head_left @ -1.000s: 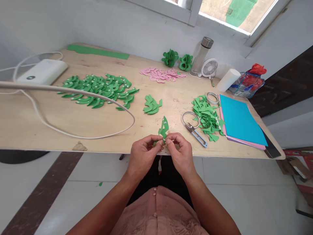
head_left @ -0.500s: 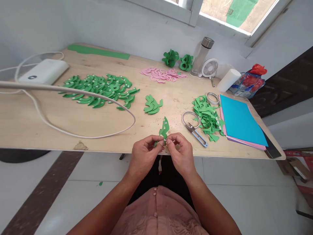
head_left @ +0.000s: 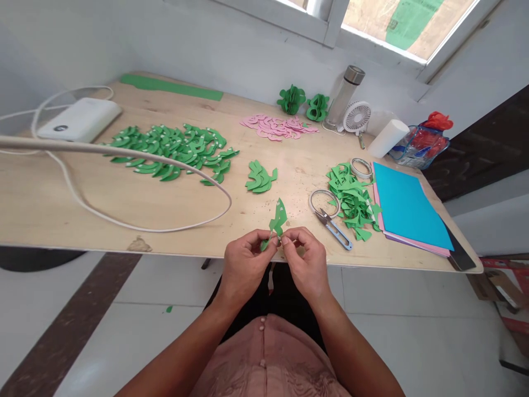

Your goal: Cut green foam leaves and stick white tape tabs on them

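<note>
Here, at the fingers: a slim, curved green paper cut-out (head_left: 278, 216) with small white patches juts out between the two hands, over the pale wooden desk (head_left: 248, 215); whether it rests on the wood or hangs just above, I cannot tell.
Left hand (head_left: 248, 267): thumb and forefinger are pressed together, clamped on the cut-out's near end; a rounded green paper tip (head_left: 263, 244) shows beside them, perhaps part of the same piece.
Right hand (head_left: 306, 262): thumb meets forefinger at that same near end; whether they pinch the paper or only touch it is too small to tell.
Cut-out's lie: the long axis runs away from the person, leaning slightly right at the far tip, beyond both sets of fingers. Neither hand is clearly nearer; their fingertips almost meet.
Desk edge: the front rim passes beneath the hands, with both wrists on the person's side of it.
Right side: blue-handled metal snips (head_left: 334, 228) lie against a white tape ring (head_left: 325, 192), next to a heap of jagged green paper scraps (head_left: 349, 193).
Left side: the wider gap, reaching to the looped white cable (head_left: 159, 230).
Straight ahead: a small stack of curved green paper pieces (head_left: 261, 177), near the far tip but apart.
</note>
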{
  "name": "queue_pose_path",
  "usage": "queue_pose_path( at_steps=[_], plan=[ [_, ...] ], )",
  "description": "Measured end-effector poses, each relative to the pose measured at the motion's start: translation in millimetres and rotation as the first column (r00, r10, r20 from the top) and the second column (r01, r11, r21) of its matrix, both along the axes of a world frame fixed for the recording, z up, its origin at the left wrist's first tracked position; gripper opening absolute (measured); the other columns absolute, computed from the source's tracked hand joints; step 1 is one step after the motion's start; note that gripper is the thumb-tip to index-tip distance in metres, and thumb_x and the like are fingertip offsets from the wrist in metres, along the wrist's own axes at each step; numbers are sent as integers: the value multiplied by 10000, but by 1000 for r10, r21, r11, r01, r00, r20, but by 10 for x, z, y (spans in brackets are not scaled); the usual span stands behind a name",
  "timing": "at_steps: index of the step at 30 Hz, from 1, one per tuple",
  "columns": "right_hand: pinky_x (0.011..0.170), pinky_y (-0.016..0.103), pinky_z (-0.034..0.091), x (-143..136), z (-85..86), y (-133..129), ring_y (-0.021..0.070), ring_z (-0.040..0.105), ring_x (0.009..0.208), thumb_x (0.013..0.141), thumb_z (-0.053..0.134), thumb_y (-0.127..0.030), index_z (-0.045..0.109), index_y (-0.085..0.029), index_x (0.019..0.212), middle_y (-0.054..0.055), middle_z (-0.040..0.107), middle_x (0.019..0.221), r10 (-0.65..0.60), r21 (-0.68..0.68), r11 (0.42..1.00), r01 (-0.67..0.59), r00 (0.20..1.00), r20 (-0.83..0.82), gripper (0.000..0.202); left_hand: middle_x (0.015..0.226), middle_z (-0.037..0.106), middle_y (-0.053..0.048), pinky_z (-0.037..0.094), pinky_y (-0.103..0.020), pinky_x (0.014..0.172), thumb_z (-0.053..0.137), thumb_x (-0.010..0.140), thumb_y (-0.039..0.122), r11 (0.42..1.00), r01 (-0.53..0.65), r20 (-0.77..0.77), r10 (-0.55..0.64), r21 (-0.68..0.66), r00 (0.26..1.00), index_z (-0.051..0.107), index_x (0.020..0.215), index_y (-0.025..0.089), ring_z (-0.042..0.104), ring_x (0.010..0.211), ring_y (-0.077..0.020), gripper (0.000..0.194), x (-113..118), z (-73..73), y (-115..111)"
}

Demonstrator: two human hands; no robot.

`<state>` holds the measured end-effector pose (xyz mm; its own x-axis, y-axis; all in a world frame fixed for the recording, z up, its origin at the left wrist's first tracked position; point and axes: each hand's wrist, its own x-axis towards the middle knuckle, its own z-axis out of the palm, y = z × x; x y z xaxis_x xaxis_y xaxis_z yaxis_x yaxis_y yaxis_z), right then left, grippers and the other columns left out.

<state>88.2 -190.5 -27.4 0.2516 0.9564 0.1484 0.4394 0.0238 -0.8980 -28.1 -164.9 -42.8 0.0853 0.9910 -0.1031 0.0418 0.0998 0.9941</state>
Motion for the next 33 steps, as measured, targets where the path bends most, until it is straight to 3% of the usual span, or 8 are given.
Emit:
queue_pose_path(
  at_steps=[8,21,30,33],
  plan=[
    [686,257,437,23,-57,-23,150,587,733,805,523,-198,663,-174,734,24,648,762,-10,-18,1000,7,991,-131,159,689,664,24,458,-216,631,616,749,242,986,-9,-118,29,168,993,653,735,180,586,630,-116,73,0,-65,-43],
    [706,286,443,35,-82,-77,161,588,715,783,563,-263,706,-169,762,31,680,754,-56,-114,993,12,919,-390,173,661,657,27,446,-209,582,609,750,240,976,28,-200,17,217,980,651,726,183,577,589,-110,74,-9,-53,-62],
    [692,272,441,62,-63,-91,152,581,705,783,571,-254,698,-171,761,23,678,734,-109,-138,989,56,903,-416,154,665,648,17,497,-245,652,661,704,267,994,-43,-4,43,98,999,652,704,177,593,624,-129,91,-33,8,-16],
    [692,266,439,53,-48,-74,146,574,713,800,559,-269,684,-169,786,20,662,743,-87,-130,991,34,897,-433,161,676,653,14,507,-256,680,675,696,268,999,3,61,-6,55,998,657,697,175,597,640,-132,95,-44,61,2]
  ],
)
